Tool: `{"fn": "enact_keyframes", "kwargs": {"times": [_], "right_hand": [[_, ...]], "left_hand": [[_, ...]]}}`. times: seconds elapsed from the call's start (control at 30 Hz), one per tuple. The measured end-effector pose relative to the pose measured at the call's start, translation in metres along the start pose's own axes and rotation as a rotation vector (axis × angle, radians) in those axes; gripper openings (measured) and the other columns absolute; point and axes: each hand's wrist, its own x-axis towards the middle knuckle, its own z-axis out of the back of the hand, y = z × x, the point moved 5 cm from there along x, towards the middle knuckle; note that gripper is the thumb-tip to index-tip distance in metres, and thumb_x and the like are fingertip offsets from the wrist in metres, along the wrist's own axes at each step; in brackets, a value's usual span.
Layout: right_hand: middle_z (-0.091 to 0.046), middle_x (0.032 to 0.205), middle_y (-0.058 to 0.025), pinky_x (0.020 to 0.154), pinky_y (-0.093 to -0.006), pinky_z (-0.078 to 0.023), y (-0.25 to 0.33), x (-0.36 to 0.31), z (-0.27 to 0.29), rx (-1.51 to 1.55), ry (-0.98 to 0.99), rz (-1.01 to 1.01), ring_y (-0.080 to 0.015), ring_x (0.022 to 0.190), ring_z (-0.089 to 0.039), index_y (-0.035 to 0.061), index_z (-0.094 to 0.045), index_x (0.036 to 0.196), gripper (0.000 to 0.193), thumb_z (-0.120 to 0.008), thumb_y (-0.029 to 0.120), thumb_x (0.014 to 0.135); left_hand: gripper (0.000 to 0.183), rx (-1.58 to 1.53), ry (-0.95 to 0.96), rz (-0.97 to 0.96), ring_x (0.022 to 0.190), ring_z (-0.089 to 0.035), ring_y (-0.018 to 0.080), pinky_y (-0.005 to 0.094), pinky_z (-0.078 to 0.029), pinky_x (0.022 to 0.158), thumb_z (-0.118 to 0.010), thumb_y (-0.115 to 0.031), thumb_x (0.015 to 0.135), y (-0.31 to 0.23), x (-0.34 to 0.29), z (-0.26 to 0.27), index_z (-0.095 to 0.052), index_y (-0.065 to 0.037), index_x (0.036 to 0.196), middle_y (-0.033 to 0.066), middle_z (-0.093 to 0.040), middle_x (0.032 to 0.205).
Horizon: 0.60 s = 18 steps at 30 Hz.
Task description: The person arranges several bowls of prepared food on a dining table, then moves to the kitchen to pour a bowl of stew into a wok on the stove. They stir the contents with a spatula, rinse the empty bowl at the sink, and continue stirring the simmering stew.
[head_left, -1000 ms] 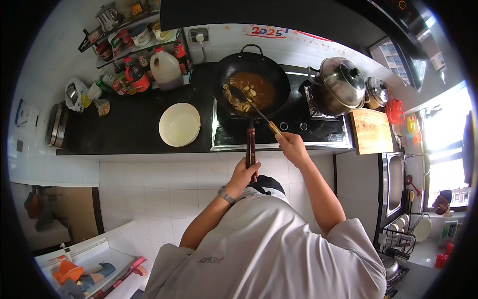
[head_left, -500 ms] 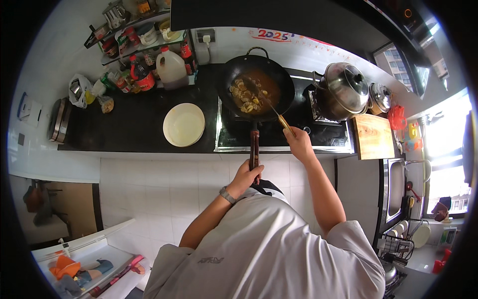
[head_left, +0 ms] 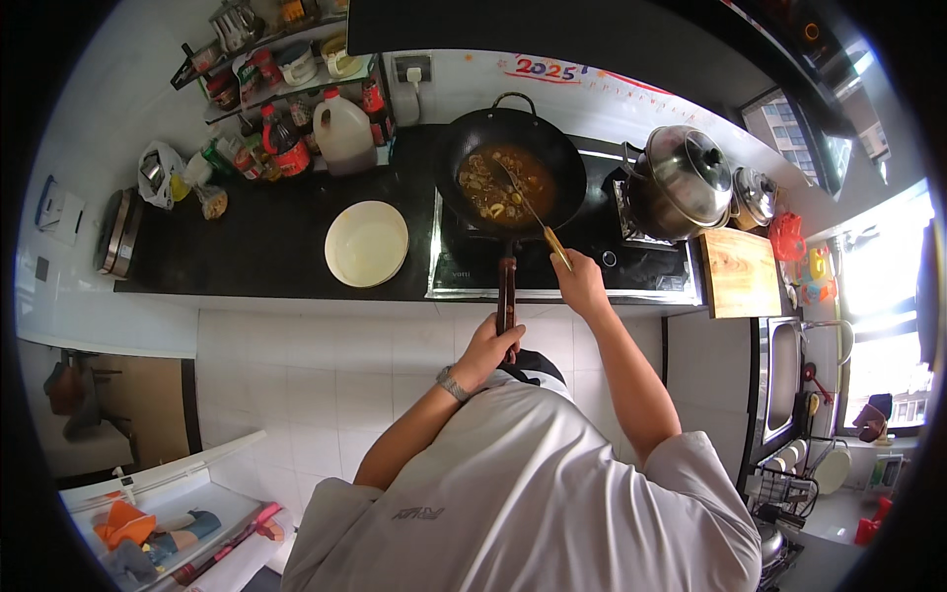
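On the stove sits a black wok (head_left: 564, 163), holding brown broth with pieces of food (head_left: 483, 187) in it. My left hand (head_left: 490, 347) is closed around the wok's long brown handle (head_left: 507, 286), close to its end. With my right hand (head_left: 580, 280) I grip the wooden handle of a stirring utensil (head_left: 554, 244). Its thin metal shaft slants down to the left into the broth, where its head is partly hidden, so I cannot tell whether it is a ladle or a spatula. An off-white bowl (head_left: 366, 244) stands on the counter left of the stove.
A large lidded steel pot (head_left: 681, 183) occupies the right burner, with a smaller pot (head_left: 755, 195) beyond it. A wooden cutting board (head_left: 740, 273) lies right of the stove. Bottles, including a big plastic jug (head_left: 343, 136), line the back left below shelves. A sink (head_left: 784, 375) is farther right.
My right hand and the utensil have shifted slightly left and nearer. The food, heaped at the wok's left before, is now spread lower in the broth. My left hand keeps its hold.
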Motion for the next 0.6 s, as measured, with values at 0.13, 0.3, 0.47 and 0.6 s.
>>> {"fn": "enact_keyframes", "kwargs": {"times": [0.13, 0.3, 0.47, 0.6], "right_hand": [[-0.066, 0.082, -0.0269, 0.071, -0.0486, -0.050, 0.019, 0.006, -0.005, -0.019, 0.001, 0.053, -0.0463, 0.083, -0.063, -0.0018, -0.065, 0.099, 0.030, -0.058, 0.026, 0.093], [-0.066, 0.079, -0.0260, 0.070, -0.0505, -0.052, 0.034, 0.001, -0.005, -0.252, 0.052, 0.152, -0.0463, 0.078, -0.064, -0.0009, -0.062, 0.088, 0.025, -0.058, 0.024, 0.092], [-0.066, 0.078, -0.0250, 0.068, -0.0488, -0.051, 0.044, -0.025, 0.021, -0.278, 0.070, 0.153, -0.0452, 0.074, -0.063, -0.0009, -0.062, 0.089, 0.026, -0.059, 0.024, 0.092], [-0.066, 0.077, -0.0239, 0.068, -0.0451, -0.050, 0.044, -0.022, 0.022, -0.007, 0.080, 0.070, -0.0421, 0.075, -0.065, -0.0009, -0.067, 0.099, 0.031, -0.060, 0.029, 0.092]], "left_hand": [[0.018, 0.004, 0.023, 0.004, 0.062, -0.054, 0.0096, 0.0258, -0.047, 0.052, -0.062, -0.018, 0.094, -0.002, 0.000, -0.001, -0.049, -0.006, 0.100, 0.0016, -0.055, 0.075], [0.019, -0.026, 0.014, -0.014, 0.063, -0.054, 0.0085, 0.0247, -0.047, 0.052, -0.062, -0.019, 0.095, -0.001, -0.001, -0.002, -0.049, -0.006, 0.101, 0.0007, -0.053, 0.077], [0.019, 0.017, -0.002, -0.007, 0.063, -0.054, 0.0085, 0.0243, -0.047, 0.052, -0.061, -0.019, 0.096, 0.000, 0.000, 0.000, -0.049, -0.006, 0.102, 0.0009, -0.054, 0.077], [0.019, -0.012, 0.004, -0.012, 0.061, -0.054, 0.0087, 0.0246, -0.047, 0.051, -0.061, -0.019, 0.096, 0.000, 0.000, -0.002, -0.050, -0.006, 0.103, 0.0008, -0.054, 0.075]]}}
